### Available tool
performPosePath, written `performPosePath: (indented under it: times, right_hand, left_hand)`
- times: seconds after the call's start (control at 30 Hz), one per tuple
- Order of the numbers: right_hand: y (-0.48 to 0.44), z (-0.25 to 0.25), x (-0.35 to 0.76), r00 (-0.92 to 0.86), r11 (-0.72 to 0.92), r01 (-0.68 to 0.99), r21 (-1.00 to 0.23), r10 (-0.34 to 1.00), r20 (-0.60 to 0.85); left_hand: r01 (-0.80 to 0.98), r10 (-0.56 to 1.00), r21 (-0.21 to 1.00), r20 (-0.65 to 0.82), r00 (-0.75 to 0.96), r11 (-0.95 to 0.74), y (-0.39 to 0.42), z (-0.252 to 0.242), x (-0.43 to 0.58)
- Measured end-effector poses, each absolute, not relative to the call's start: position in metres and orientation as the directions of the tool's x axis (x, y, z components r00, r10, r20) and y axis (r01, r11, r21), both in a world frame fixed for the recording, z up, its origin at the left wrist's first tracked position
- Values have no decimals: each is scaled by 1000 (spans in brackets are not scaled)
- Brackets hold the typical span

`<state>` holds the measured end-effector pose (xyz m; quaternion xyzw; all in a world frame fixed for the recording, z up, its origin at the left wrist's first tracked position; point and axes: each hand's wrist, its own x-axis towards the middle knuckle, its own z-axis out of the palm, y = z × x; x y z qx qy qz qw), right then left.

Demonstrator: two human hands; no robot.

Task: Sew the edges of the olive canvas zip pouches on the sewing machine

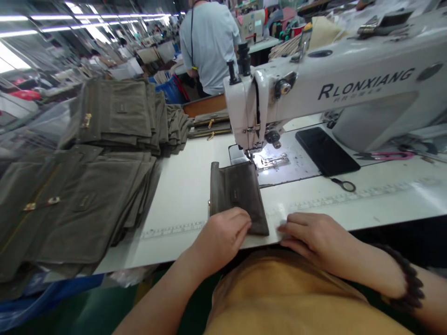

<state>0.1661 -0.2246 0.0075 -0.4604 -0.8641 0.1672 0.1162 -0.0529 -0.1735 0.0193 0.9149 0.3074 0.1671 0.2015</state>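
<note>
A dark olive fabric piece [240, 186] with a small label lies on the white table, its far right corner under the needle area of the sewing machine [258, 107]. My left hand [225, 237] rests on the near edge of the piece, fingers curled and pressed together; what they pinch, if anything, is hidden. To the right of the piece, my right hand [310, 232] lies at the table's front edge. Its thumb and fingers are slightly apart, and it holds nothing visible.
Stacks of olive pieces [118, 111] with gold zips fill the left side. A black phone [326, 151], pink-handled scissors [387, 156] and a small ring-handled tool [344, 185] lie right. A person [211, 46] stands beyond the table.
</note>
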Motion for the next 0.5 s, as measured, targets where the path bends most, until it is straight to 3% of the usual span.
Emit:
performPosePath:
  times: [0.1,0.17,0.33,0.5]
  right_hand:
    - [-235,-7,156,-512,581,753,-309,812,279]
    - [-237,-12,151,-515,617,751,-233,770,378]
    - [-239,-14,147,-543,666,733,-139,696,471]
    - [-239,-17,146,-536,671,735,-101,666,519]
  left_hand:
    - [483,713,569,295,636,-666,-173,16,-59]
    - [496,693,530,278,665,-688,-176,16,-59]
    - [531,609,341,181,772,-776,-182,11,-56]
    - [535,659,422,242,712,-732,-181,8,-55]
